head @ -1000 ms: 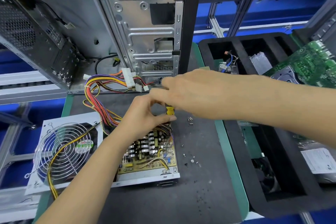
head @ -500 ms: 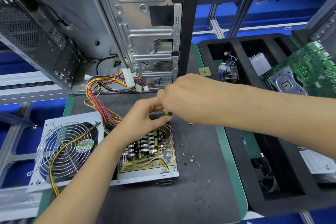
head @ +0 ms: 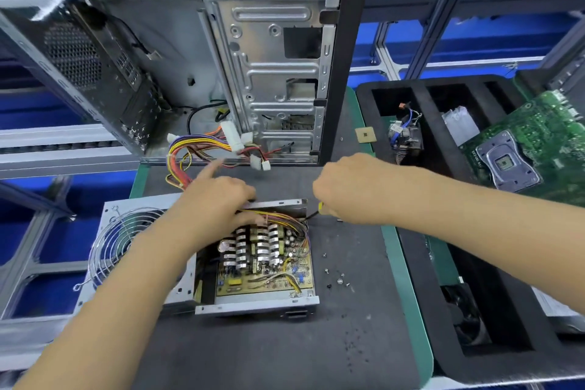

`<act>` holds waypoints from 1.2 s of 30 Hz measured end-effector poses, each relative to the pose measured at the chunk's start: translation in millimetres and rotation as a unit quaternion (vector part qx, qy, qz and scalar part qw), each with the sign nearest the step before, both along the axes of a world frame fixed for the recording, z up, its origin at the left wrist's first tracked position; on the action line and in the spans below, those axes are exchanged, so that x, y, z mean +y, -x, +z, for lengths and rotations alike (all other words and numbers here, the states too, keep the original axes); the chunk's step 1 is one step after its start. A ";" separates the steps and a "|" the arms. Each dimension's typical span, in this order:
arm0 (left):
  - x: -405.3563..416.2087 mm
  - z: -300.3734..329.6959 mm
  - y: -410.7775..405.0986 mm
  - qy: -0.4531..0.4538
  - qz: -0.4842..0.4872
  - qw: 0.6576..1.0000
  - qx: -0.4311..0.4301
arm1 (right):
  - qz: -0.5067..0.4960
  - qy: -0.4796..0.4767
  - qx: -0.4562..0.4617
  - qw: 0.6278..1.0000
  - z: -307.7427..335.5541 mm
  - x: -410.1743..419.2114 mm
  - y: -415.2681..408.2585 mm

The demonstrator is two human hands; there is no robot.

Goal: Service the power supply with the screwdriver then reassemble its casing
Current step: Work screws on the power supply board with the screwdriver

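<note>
Dark grey matting covers the tabletop [head: 285,355], edged in green, and nearest the viewer on it sits the opened power supply [head: 253,272], its lid off so the tan circuit board, coils and capacitors show inside the shallow metal tray. Leaning off its left side lies the detached cover with the wire fan grille [head: 117,247], partly hidden by the left forearm, which crosses over it. Just right of the power supply a scatter of small loose screws [head: 337,277] lies on the mat. Further right stands a black foam tray [head: 421,142] with several compartments; one far compartment holds a small cooler with blue wires [head: 406,133], and a green motherboard [head: 535,149] rests across its far right side. The left hand [head: 218,203] rests on the far edge of the power supply where the coloured wire bundle [head: 202,152] leaves it, forefinger stretched out away from the viewer, the other fingers curled down onto the wires and rim; whether they actually pinch anything cannot be told. The right hand [head: 345,190] is closed in a fist round the screwdriver [head: 315,214], only a bit of yellow handle and dark shaft showing below it, the tip at the power supply's far right corner. Beyond the hands, a small square chip [head: 365,135] lies on the mat, and behind stands the stripped metal computer case [head: 272,57], the wire bundle trailing into it.
</note>
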State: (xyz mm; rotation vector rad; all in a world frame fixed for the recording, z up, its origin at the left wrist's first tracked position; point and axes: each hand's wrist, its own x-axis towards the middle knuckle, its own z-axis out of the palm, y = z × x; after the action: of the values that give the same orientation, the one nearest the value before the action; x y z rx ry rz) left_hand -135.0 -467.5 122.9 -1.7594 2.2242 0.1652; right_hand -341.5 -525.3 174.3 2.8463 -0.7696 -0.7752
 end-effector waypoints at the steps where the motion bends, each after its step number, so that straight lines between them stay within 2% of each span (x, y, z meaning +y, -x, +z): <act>1: 1.0 5.4 -7.5 0.040 -0.001 0.999 0.003 | -0.012 -0.007 -0.001 1.000 -0.8 -0.5 7.2; 3: 8.9 16.4 -23.8 0.169 0.059 0.980 0.089 | -0.058 -0.028 -0.026 0.998 0.5 -4.4 29.8; 5: 23.9 20.3 -38.4 0.305 0.198 0.916 0.172 | -0.126 -0.061 -0.066 0.988 -3.4 -10.3 58.4; 6: 31.1 19.4 -42.2 0.323 0.268 0.891 0.173 | -0.161 -0.083 -0.088 0.979 -7.8 -11.0 70.4; 8: 38.4 10.5 -43.8 0.259 0.363 0.876 0.184 | -0.231 -0.127 -0.130 0.956 -23.1 -6.4 86.5; 11: 32.9 1.7 -29.0 0.157 0.429 0.831 0.318 | -0.310 -0.136 -0.198 0.920 -52.4 7.8 91.4; 15: 30.2 0.5 -21.3 0.135 0.358 0.861 0.336 | -0.366 -0.083 -0.242 0.895 -78.6 20.7 90.1; 19: 37.5 8.8 -31.2 0.064 0.275 0.897 0.341 | -0.395 -0.143 -0.262 0.869 -97.8 36.3 96.5; 22: 39.9 9.5 -36.3 0.072 0.279 0.896 0.338 | -0.388 -0.149 -0.275 0.867 -109.0 51.4 100.7; 24: 40.5 9.0 -39.9 0.078 0.295 0.884 0.353 | -0.405 -0.140 -0.306 0.850 -110.1 57.7 98.3; 26: 44.0 7.0 -39.8 0.064 0.304 0.855 0.416 | -0.408 -0.116 -0.345 0.837 -104.8 59.1 89.4; 29: 52.0 5.4 -32.8 0.045 0.326 0.802 0.499 | -0.348 -0.066 -0.388 0.851 -82.6 54.9 59.5; 32: 51.8 9.8 -24.7 0.079 0.296 0.787 0.535 | -0.273 -0.149 -0.457 0.833 -55.7 48.4 13.9; 34: 45.0 17.0 -19.3 0.106 0.280 0.774 0.558 | -0.261 -0.218 -0.454 0.824 -44.4 45.6 -18.3; 36: 37.5 26.5 -12.7 0.111 0.276 0.739 0.604 | -0.271 -0.241 -0.439 0.822 -41.0 44.8 -42.1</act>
State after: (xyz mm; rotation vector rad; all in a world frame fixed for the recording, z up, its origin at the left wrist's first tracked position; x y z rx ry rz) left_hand -122.3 -430.0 149.4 -2.9291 2.2587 1.6600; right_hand -299.4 -480.5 133.3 3.4319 -1.7540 0.5344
